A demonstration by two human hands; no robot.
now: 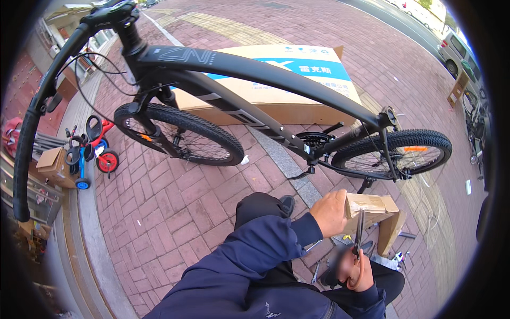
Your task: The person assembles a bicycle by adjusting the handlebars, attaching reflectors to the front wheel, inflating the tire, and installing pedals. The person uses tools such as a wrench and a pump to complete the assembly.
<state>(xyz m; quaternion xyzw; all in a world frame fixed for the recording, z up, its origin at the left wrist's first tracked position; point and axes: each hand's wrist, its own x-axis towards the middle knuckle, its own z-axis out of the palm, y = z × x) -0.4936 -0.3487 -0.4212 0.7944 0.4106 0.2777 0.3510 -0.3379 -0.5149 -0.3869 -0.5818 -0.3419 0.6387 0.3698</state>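
Note:
My left hand (pixel 329 213) grips the left end of a small cardboard box (pixel 390 204) with tape over its top, held above my knees. In my right hand (pixel 357 272) is a pair of scissors (pixel 360 228), their metal blades pointing up against the near side of the box. A brownish handle loop curves round my fingers, partly blurred. One flap or side of the box (pixel 390 234) angles down to the right. Beyond my hands stands a black bicycle (pixel 255 106), its handlebar turned toward the left.
Behind the bicycle lies a large carton (pixel 276 109). Several tools, among them a wrench (pixel 316 272), lie on the brick paving under my hands. Small children's tricycles (pixel 108 160) and a brown box (pixel 56 167) stand at left. A van (pixel 459 53) is at far right.

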